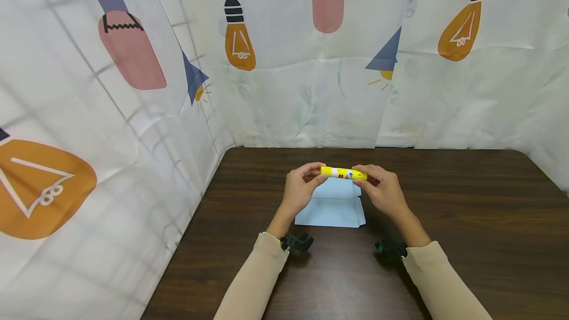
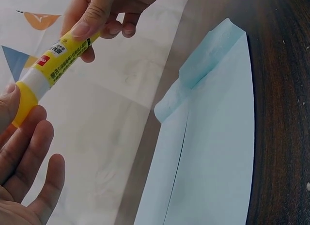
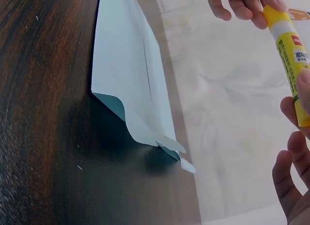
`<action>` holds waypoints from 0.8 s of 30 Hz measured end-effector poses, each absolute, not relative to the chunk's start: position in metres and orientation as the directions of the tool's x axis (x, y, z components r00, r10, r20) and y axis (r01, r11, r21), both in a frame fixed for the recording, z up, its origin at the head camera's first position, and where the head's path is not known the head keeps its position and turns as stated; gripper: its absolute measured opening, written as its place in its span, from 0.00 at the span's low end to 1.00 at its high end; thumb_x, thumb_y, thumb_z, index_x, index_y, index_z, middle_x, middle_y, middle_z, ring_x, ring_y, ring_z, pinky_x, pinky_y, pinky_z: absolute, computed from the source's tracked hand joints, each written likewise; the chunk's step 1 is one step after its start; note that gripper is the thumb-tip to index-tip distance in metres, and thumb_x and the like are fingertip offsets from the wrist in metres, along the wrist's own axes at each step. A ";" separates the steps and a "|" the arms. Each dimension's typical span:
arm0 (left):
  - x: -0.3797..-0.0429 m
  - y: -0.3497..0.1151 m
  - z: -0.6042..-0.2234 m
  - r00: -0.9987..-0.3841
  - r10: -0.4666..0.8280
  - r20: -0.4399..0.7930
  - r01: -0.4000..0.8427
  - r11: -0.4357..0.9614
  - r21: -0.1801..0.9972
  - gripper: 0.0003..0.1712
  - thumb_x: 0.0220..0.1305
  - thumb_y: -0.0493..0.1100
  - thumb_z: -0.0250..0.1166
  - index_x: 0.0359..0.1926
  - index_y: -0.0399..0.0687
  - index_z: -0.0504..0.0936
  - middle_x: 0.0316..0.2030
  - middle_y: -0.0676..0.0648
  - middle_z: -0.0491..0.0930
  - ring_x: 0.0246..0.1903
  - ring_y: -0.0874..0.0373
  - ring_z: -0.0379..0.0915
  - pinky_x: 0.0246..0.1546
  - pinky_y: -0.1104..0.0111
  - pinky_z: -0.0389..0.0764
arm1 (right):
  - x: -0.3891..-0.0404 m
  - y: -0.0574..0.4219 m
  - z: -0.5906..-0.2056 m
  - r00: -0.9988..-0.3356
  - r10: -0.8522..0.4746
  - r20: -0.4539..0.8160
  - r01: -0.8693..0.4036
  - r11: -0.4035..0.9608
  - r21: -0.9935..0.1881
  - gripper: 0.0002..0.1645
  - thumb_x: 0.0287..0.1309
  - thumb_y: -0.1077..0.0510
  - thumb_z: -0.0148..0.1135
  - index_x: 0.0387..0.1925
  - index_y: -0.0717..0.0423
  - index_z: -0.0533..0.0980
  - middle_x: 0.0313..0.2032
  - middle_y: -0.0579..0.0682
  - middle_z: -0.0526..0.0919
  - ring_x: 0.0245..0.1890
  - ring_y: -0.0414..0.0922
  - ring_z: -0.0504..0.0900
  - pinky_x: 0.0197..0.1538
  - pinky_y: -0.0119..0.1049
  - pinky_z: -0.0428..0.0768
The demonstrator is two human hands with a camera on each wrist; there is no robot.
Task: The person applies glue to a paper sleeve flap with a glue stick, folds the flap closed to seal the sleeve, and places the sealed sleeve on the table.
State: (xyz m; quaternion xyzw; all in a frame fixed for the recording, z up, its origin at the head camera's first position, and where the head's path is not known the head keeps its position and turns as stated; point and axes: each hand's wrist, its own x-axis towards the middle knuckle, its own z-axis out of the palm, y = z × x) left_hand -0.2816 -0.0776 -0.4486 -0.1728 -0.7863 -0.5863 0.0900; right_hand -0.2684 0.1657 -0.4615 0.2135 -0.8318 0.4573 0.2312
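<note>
A yellow glue stick is held level between both hands above the light blue folded paper. My left hand pinches its yellow cap end between thumb and fingers. The other end of the barrel is gripped by my right hand. In the left wrist view a white band shows between the cap and the printed barrel of the glue stick. The paper, shaped like an unfolded envelope, has a crease across it. At its side, in the right wrist view, flaps of the paper curl up from the table.
The dark brown wooden table reaches back to a white curtain printed with lamps. Another stretch of curtain runs along the table's left edge. Black straps circle both wrists below beige sleeves.
</note>
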 end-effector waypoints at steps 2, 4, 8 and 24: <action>-0.282 -0.078 -0.449 -0.924 0.164 0.345 0.377 0.249 0.892 0.19 0.63 0.43 0.73 0.55 0.47 0.86 0.39 0.44 0.90 0.38 0.57 0.85 0.43 0.71 0.83 | -0.268 0.166 -0.461 -0.802 -0.144 0.580 -0.568 0.486 -0.664 0.20 0.57 0.65 0.74 0.52 0.56 0.85 0.42 0.53 0.88 0.26 0.40 0.73 0.27 0.29 0.74; -0.283 -0.078 -0.449 -0.924 0.163 0.346 0.378 0.244 0.893 0.19 0.63 0.43 0.73 0.55 0.47 0.86 0.39 0.44 0.90 0.38 0.57 0.85 0.43 0.71 0.83 | -0.269 0.165 -0.462 -0.803 -0.142 0.580 -0.567 0.485 -0.666 0.20 0.57 0.65 0.74 0.52 0.56 0.85 0.42 0.53 0.88 0.26 0.40 0.73 0.27 0.29 0.74; -0.283 -0.079 -0.449 -0.924 0.162 0.346 0.378 0.240 0.894 0.19 0.63 0.44 0.73 0.54 0.47 0.86 0.39 0.44 0.90 0.37 0.58 0.85 0.43 0.72 0.83 | -0.269 0.166 -0.462 -0.801 -0.139 0.582 -0.569 0.478 -0.669 0.20 0.57 0.65 0.74 0.52 0.57 0.85 0.41 0.52 0.88 0.27 0.40 0.74 0.28 0.29 0.74; -0.284 -0.080 -0.450 -0.921 0.160 0.356 0.386 0.239 0.891 0.19 0.64 0.45 0.73 0.54 0.47 0.86 0.39 0.45 0.90 0.35 0.59 0.84 0.41 0.71 0.83 | -0.269 0.167 -0.463 -0.801 -0.128 0.585 -0.570 0.460 -0.681 0.20 0.56 0.66 0.74 0.52 0.57 0.85 0.40 0.52 0.88 0.26 0.39 0.75 0.28 0.30 0.75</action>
